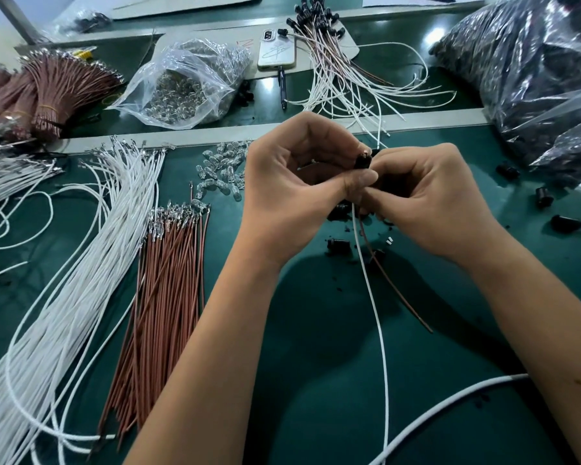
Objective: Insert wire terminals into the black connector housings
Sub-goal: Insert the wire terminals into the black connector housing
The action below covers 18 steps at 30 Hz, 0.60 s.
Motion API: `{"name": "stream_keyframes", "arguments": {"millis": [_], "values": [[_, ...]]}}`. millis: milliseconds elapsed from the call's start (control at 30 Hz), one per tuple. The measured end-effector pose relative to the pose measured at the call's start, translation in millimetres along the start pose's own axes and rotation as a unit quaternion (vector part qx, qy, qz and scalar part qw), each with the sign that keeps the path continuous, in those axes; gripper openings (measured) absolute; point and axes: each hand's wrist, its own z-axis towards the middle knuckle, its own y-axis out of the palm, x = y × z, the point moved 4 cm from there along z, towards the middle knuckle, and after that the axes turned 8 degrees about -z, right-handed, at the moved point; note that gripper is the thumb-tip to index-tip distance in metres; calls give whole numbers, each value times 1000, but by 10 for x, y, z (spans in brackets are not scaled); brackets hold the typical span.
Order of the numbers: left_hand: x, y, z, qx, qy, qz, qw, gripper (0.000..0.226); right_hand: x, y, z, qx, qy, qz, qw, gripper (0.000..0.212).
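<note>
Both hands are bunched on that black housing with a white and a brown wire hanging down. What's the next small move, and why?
Probably push the terminals home. The left hand and right hand both pinch the black connector housing, and the white wire and brown wire already trail from it. Whether the terminals are seated is hidden by the fingers, so a short push and light tug on each wire seems sensible.

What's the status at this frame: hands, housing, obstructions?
Left hand and right hand both pinching one black housing. White wire and brown wire trail from it. Nothing blocking the grip.
</note>
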Motion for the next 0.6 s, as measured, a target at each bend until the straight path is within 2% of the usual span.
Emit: {"name": "stream_keyframes", "arguments": {"millis": [200,300,433,600], "values": [[-64,-41,20,7,-45,18,999,36,-11,4,-2,13,0,-12,1000,22],[-67,-48,25,5,-40,34,999,27,-13,-8,-2,13,2,-19,1000,18],[-65,-46,25,-3,-34,34,999,23,-7,-19,1,19,6,-23,1000,26],[-62,-49,32,4,-24,31,999,23,-29,3,-8,26,4,-8,1000,18]]}}
